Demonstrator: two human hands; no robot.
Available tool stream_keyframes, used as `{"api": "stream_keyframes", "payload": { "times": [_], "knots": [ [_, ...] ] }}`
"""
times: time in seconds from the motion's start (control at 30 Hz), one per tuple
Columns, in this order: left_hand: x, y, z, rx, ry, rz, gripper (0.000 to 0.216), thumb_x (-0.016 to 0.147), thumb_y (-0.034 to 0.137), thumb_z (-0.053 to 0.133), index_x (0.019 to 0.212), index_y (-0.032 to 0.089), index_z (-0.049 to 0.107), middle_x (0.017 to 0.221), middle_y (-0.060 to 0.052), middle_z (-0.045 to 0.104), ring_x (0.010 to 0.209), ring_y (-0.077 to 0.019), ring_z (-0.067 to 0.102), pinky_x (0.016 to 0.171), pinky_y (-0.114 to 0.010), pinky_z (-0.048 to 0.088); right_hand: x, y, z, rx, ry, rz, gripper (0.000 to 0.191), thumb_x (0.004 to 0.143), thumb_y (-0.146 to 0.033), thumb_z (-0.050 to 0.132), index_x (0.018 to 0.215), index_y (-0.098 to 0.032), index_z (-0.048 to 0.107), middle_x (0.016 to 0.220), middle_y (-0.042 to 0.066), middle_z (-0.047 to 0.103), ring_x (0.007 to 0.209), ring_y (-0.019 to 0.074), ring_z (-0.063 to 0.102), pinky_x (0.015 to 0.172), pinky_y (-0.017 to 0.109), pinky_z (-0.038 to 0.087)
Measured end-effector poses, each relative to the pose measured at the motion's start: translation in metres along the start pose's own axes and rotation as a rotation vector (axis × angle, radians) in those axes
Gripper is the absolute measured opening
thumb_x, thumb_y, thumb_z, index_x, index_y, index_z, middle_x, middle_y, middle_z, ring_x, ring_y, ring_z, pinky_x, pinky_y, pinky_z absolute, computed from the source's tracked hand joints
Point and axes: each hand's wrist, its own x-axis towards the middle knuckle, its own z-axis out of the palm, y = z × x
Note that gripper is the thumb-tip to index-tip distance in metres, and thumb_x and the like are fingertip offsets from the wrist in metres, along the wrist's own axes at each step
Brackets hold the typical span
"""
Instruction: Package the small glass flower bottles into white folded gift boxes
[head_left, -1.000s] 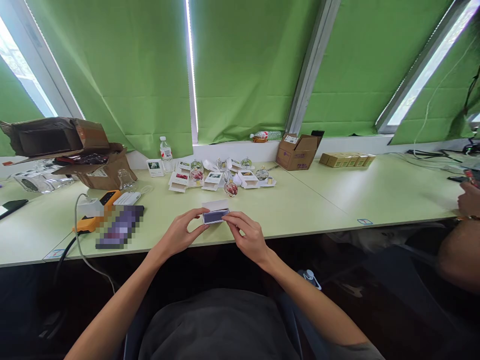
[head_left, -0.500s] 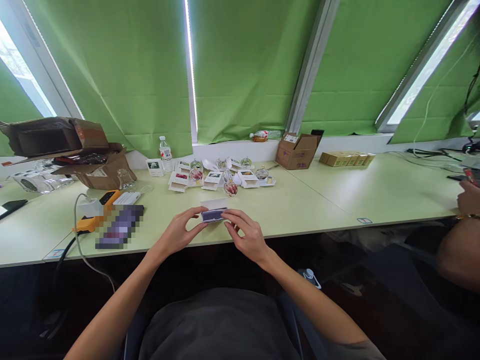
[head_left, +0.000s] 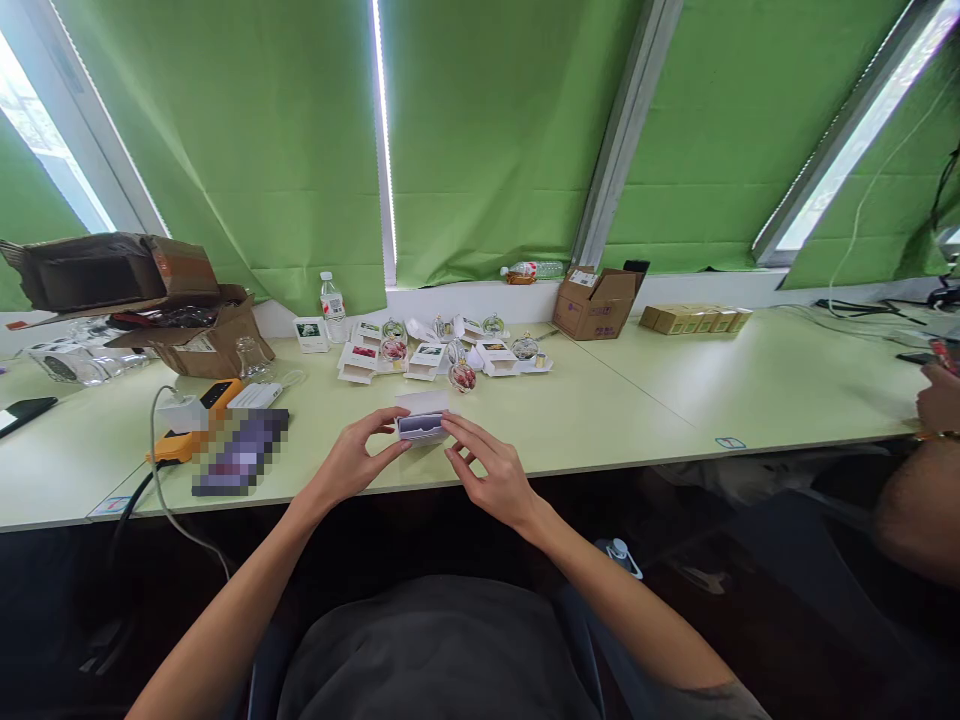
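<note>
A small white paper box [head_left: 421,437] is held above the near part of the table, its lid flap raised at the back and its opening facing me. The inside looks dark and greyish. My left hand [head_left: 354,462] grips the box's left end between thumb and fingers. At the right end, my right hand [head_left: 493,474] has its fingertips on the rim, with the thumb curled below. Beyond the box lie several white printed cartons [head_left: 424,361] and clear round ornaments with coloured filling, the nearest a red-filled ornament [head_left: 462,376].
Left are a phone-like blurred item [head_left: 244,455], an orange power strip [head_left: 176,446] with cables, and brown cartons [head_left: 195,345]. A bottle [head_left: 331,305] stands at the back. A brown box [head_left: 596,303] and yellow boxes [head_left: 694,319] stand right. Another person's hand [head_left: 937,398] is at far right.
The white box has shifted slightly left and tilted, so its raised flap and front show more. Both hands have moved a little with it.
</note>
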Motion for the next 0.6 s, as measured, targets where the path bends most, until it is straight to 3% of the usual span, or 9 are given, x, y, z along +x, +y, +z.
{"api": "stream_keyframes", "payload": {
  "times": [0.23, 0.47, 0.6],
  "knots": [
    [0.000, -0.002, 0.001, -0.001, 0.047, -0.017, 0.041, 0.088, 0.038, 0.061, 0.126, 0.026, 0.053, 0.124, -0.006, 0.062, 0.101, -0.0218, 0.065, 0.092, -0.040, 0.054, -0.001, 0.000, 0.000, 0.031, 0.021, 0.017, 0.050, 0.093, -0.019, 0.050, 0.141, -0.027, 0.045, 0.145, 0.008, 0.047, 0.107, 0.0200, 0.064, 0.073, 0.029, 0.063],
    [0.002, -0.005, 0.000, -0.068, 0.081, -0.061, 0.069, 0.086, 0.035, 0.064, 0.145, 0.027, 0.028, 0.115, -0.008, 0.068, 0.104, -0.0223, 0.066, 0.096, -0.044, 0.051, 0.000, 0.000, 0.000, 0.041, 0.028, 0.019, 0.045, 0.093, -0.019, 0.050, 0.137, -0.026, 0.049, 0.145, 0.009, 0.047, 0.094, 0.0167, 0.067, 0.068, 0.028, 0.063],
    [0.001, -0.013, 0.004, -0.071, 0.078, -0.110, 0.073, 0.086, 0.036, 0.064, 0.146, 0.026, 0.025, 0.115, -0.009, 0.068, 0.108, -0.0234, 0.065, 0.098, -0.046, 0.048, 0.000, 0.001, 0.000, 0.027, 0.034, 0.002, 0.041, 0.093, -0.018, 0.050, 0.133, -0.026, 0.051, 0.144, 0.010, 0.047, 0.090, 0.0157, 0.068, 0.068, 0.029, 0.062]
  ]
}}
